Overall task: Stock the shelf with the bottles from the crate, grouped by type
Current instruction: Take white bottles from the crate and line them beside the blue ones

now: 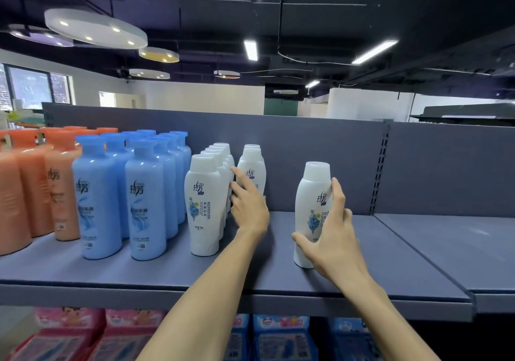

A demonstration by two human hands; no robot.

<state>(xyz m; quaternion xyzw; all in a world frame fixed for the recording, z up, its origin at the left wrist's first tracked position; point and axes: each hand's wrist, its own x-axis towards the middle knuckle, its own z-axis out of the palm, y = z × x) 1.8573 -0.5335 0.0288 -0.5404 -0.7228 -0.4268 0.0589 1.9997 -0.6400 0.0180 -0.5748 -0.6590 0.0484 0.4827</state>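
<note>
On the grey shelf [172, 271] stand orange bottles [30, 190] at the left, blue bottles [97, 201] beside them, then two rows of white bottles [202, 207]. My right hand [331, 235] grips a single white bottle [310, 193] that stands upright on the shelf, apart to the right of the rows. My left hand [248, 201] reaches between the two white rows, fingers straight, touching the front bottle of the short second row [252, 165]. The crate is out of sight.
The shelf's grey back panel [320, 149] rises behind the bottles. A slotted upright [379, 168] divides this bay from a bare shelf section [459, 249] at the right. Pink and blue packs [281, 338] fill the shelf below.
</note>
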